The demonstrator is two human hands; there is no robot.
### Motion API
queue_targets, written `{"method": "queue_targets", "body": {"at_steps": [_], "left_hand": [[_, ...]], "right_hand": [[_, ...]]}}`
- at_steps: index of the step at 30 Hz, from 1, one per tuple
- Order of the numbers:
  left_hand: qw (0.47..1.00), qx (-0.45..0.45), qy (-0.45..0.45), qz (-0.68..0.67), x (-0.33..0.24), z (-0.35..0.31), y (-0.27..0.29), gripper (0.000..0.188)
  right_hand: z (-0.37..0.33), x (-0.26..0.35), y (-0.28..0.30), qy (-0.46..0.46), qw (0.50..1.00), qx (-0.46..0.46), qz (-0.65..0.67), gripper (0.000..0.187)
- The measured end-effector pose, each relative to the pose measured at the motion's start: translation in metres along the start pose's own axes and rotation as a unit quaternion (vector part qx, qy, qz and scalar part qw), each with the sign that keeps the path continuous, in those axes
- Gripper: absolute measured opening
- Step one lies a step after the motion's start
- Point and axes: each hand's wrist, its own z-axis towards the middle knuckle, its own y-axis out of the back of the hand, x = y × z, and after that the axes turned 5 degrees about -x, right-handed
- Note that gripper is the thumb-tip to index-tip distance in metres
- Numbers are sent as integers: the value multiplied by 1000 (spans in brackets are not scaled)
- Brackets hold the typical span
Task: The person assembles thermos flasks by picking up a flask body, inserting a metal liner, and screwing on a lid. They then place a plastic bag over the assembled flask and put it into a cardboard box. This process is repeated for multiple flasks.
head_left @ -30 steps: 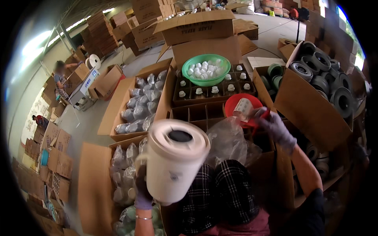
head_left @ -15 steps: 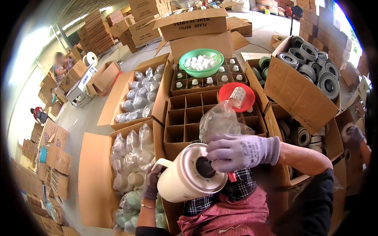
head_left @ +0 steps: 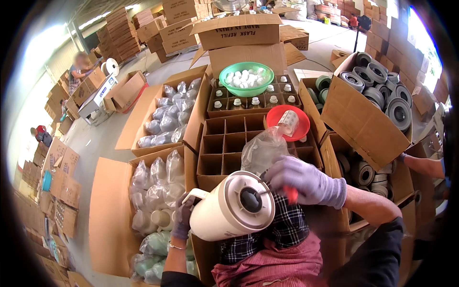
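Note:
My left hand [head_left: 182,217], in a grey glove, grips the handle of a white vacuum jug [head_left: 210,220]. The jug is tilted, and its round end with a dark centre [head_left: 251,199] faces up and to the right. Just right of that end, my gloved right hand [head_left: 308,182] is closed around a small red piece [head_left: 290,193], perhaps a tool handle; motion blur and the fingers hide most of it. Behind the right hand, a clear plastic bag [head_left: 260,150] lies over a divided carton [head_left: 213,165].
A red bowl [head_left: 302,125] holding a paper label roll and a green bowl [head_left: 244,91] of white caps rest on cartons. Bagged jugs [head_left: 162,172] fill cartons at left. Grey ring-shaped parts [head_left: 399,112] fill boxes at right. Another person's arm [head_left: 423,165] reaches in at far right.
My right hand has drawn back to the right from the jug's end, uncovering its dark centre. My left hand still holds the jug. The other person's arm at far right has shifted.

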Motion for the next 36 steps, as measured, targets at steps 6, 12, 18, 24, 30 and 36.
{"method": "queue_targets", "body": {"at_steps": [6, 12, 18, 24, 30, 36], "left_hand": [[934, 53, 222, -275, 11, 9, -5, 32], [927, -112, 69, -351, -77, 23, 11, 29], [988, -80, -92, 92, -48, 30, 7, 32], [978, 35, 85, -188, 40, 7, -16, 30], [981, 60, 63, -171, -46, 37, 6, 26], [959, -128, 2, -253, -90, 24, 14, 35]], "right_hand": [[-2, -8, -19, 180, 969, 77, -153, 18], [-3, -4, -24, -630, 718, -11, 296, 24], [-13, 7, -11, -491, 794, -146, 326, 26], [2, -11, -5, 175, 973, 87, -124, 26], [-4, -2, -4, 16, 987, 149, -64, 19], [-19, -15, -23, -667, 596, -61, 443, 27]]}}
